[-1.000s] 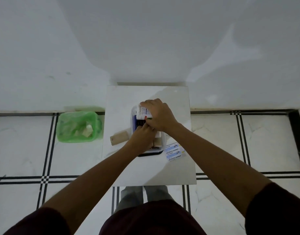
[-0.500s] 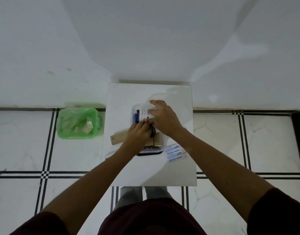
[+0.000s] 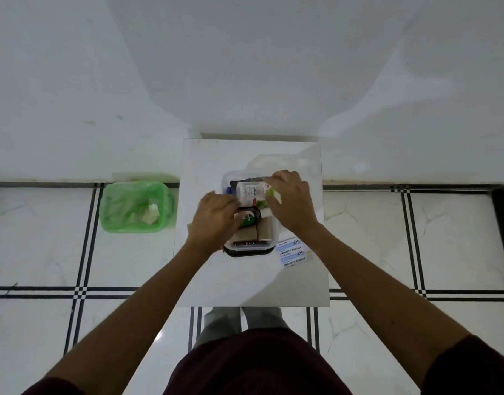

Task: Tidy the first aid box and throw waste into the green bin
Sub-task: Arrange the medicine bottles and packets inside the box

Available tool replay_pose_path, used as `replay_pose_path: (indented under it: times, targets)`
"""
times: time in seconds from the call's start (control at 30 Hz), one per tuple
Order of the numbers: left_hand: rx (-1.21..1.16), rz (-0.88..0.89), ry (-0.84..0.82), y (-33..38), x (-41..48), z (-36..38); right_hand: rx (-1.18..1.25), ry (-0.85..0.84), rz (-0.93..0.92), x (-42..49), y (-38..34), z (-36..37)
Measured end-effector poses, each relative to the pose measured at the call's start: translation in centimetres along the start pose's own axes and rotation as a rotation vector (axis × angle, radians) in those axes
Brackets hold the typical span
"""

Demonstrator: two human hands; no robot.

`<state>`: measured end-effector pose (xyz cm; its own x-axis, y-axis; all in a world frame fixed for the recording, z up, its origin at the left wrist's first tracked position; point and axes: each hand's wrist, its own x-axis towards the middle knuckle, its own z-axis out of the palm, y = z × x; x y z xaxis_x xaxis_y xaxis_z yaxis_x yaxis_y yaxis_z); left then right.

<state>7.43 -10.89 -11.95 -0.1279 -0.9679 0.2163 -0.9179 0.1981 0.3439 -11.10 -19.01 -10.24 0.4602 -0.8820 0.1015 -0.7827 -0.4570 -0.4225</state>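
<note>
Both hands (image 3: 216, 215) (image 3: 292, 201) over the open first aid box (image 3: 246, 250) on a white table (image 3: 245, 283), green bin (image 3: 135, 206) left.

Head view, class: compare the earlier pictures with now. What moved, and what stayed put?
The left hand slid left to the box's left side, uncovering a dark green-labelled bottle. The right hand shifted right, fingers at the white bottle's end; its grip is unclear. The box, bandage packets and green bin stayed put.

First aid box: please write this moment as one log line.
first aid box: open on table | both hands inside | bandage packets outside | green bin: left
</note>
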Motion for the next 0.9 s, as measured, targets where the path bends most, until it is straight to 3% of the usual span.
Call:
replay_pose_path:
  times: [0.1,0.17,0.23,0.37,0.5,0.9]
  targets:
    - [-0.069,-0.154,0.081,-1.3,-1.3,-1.9,0.051,0.063,0.109,-1.3,1.7,-0.9]
    - [-0.068,-0.243,0.035,-2.3,-2.6,-2.5,0.047,0.032,0.197,-2.5,2.8,-1.1]
    - [-0.066,-0.311,-0.050,-2.8,-4.0,-2.6,0.016,-0.079,0.268,-3.9,3.6,-0.9]
    - [-0.054,-0.283,-0.202,-2.6,-6.3,-1.8,-0.055,-0.411,0.285,-6.7,4.0,0.6]
    - [-0.006,-0.267,-0.378,-2.3,-9.5,-0.3,-0.195,-0.646,0.198,-9.2,3.8,2.4]
    - [-0.055,-0.492,-0.448,-3.8,-12.2,1.1,-0.394,-0.529,0.195,-9.8,3.9,3.9]
